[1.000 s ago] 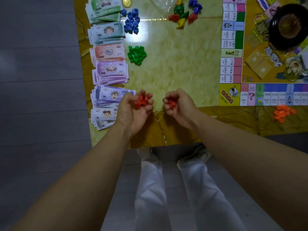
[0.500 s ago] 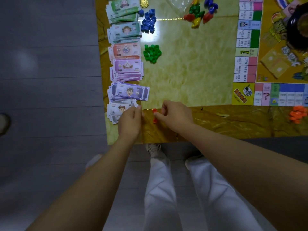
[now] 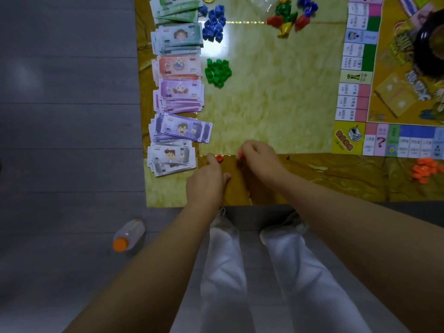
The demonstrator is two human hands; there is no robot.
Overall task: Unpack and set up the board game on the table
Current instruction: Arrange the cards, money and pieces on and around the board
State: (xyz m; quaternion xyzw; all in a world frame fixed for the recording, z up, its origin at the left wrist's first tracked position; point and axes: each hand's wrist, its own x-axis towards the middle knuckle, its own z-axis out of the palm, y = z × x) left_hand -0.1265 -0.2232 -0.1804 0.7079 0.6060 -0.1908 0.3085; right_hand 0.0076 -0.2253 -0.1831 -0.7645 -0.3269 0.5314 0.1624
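My left hand [image 3: 206, 181] and my right hand [image 3: 260, 159] lie palm down on the near edge of the table [image 3: 276, 92], close together. Small red game pieces [image 3: 219, 158] show between their fingertips; most of them are hidden under the hands. My right hand's fingers curl around red pieces. The grip of my left hand is hidden. The game board [image 3: 384, 92] lies open at the right. Stacks of play money [image 3: 179, 97] run along the table's left edge.
Blue pieces [image 3: 213, 25], green pieces [image 3: 217, 72] and orange pieces [image 3: 424, 169] sit in separate piles. Coloured pawns [image 3: 286, 19] lie at the back beside a clear bag. A dark bowl [image 3: 430, 44] stands on the board. A bottle [image 3: 128, 235] lies on the floor, left.
Both hands, held palm up with red pieces above the table, have turned over and come down onto the table's near edge. The view has shifted left.
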